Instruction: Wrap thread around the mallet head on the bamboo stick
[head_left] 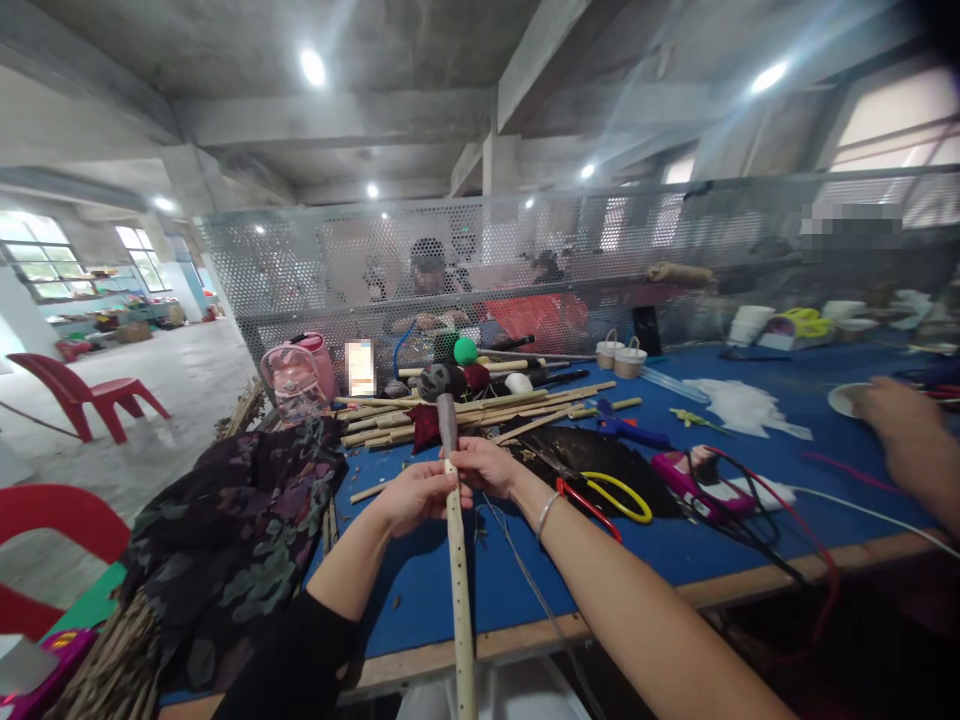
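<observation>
A long pale bamboo stick (459,580) with a row of small dark holes stands almost upright before me, its lower end running out of view. Grey wrapping (448,425) covers its upper part. My left hand (421,497) grips the stick just below the wrapping, fingers closed around it. Against the wrapping's lower edge, my right hand (484,468) pinches the stick with thumb and fingers. A dark patterned ball (441,382) shows at the top end; whether it is joined to the stick I cannot tell. Behind lie several bare bamboo sticks (517,408) and a dark red star-shaped piece (425,428).
Scissors (619,497) with red and yellow handles lie right of my hands, near a blue glue gun (634,430) and a magenta device (694,485) with cables. Dark patterned cloth (232,540) covers the left side. A co-worker's hand (900,420) holds a white bowl (847,400).
</observation>
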